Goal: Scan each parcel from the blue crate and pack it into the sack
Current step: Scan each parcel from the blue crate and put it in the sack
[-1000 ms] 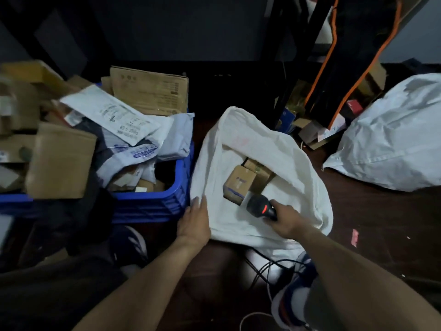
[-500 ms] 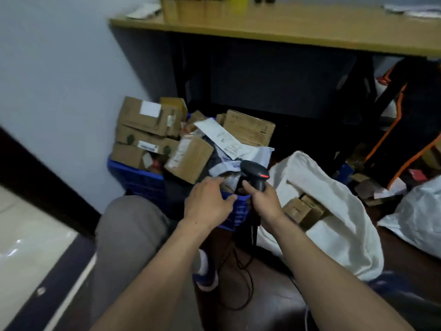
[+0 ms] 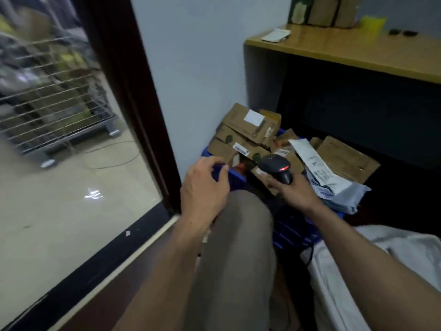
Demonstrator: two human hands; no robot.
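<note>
Parcels (image 3: 241, 130): cardboard boxes and mailers heaped in blue crate (image 3: 236, 180) against wall, just beyond both grips. Left grip (image 3: 205, 187): fingers loosely curled, holding nothing, over crate's near corner. Right grip (image 3: 293, 192): wrapped round black scanner (image 3: 274, 166), red light lit. White sack (image 3: 393, 254): lower right.

A wooden desktop (image 3: 346, 47) is seen at the upper right, set against a pale wall (image 3: 202, 68). On it are laid a white pad of paper (image 3: 275, 35) near its left end, a yellow object (image 3: 372, 28), two small dark items (image 3: 402, 32) and, at the back, a green box (image 3: 299, 9) beside brown cartons (image 3: 331, 10). The space beneath the desktop is closed by a dark panel (image 3: 370, 111). To the left the wall is bordered by a dark frame (image 3: 128, 91) holding a glass pane (image 3: 59, 187), through which a blurred wire cage trolley (image 3: 52, 99) and a thin cable (image 3: 114, 161) lying on a pale floor are seen.
</note>
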